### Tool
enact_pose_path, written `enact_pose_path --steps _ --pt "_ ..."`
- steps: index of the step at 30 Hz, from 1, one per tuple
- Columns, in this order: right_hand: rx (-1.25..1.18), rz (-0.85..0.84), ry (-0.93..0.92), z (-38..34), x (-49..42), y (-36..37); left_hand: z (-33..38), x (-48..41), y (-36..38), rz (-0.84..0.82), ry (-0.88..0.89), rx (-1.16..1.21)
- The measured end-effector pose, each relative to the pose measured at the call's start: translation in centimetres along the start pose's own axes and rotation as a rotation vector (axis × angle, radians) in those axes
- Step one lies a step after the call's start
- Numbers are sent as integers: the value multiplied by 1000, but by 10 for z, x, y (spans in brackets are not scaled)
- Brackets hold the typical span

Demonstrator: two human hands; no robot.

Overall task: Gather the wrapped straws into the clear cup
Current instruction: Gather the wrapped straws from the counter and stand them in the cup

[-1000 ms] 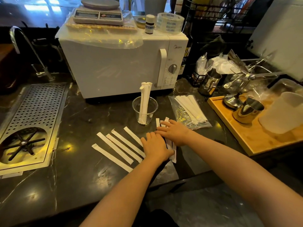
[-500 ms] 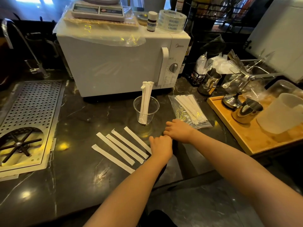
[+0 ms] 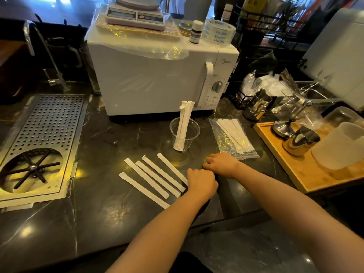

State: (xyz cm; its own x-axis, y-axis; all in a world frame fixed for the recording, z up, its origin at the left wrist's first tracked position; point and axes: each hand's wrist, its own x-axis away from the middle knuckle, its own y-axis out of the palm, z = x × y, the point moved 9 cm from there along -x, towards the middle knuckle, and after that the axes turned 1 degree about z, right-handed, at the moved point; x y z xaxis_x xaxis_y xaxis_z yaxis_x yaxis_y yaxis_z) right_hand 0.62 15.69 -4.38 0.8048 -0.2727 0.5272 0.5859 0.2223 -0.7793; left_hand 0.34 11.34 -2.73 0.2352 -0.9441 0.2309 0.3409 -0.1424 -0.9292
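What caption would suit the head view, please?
Both fists, left hand and right hand, beside five wrapped straws near the clear cup.

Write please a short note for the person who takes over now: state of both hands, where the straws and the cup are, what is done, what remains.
Left hand: closed in a fist on the counter, at the near ends of the loose straws; what it holds is hidden.
Right hand: also curled, beside the left; contents hidden.
Clear cup: upright in front of the microwave, with a bundle of wrapped straws standing in it.
Done: that bundle is in.
Left: five wrapped straws lie flat in a row left of the hands. More sit in the plastic bag right of the cup.
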Motion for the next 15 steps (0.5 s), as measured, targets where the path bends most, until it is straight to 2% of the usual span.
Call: enact_pose_path --steps 4,8,15 --pt "-32 19 32 3 0 -2 -1 1 1 -21 45 -53" --pt "-83 70 63 8 0 -13 -10 1 -11 -1 15 -17" --pt "-326 179 142 17 3 -42 -42 -2 -43 -39 -50 74"
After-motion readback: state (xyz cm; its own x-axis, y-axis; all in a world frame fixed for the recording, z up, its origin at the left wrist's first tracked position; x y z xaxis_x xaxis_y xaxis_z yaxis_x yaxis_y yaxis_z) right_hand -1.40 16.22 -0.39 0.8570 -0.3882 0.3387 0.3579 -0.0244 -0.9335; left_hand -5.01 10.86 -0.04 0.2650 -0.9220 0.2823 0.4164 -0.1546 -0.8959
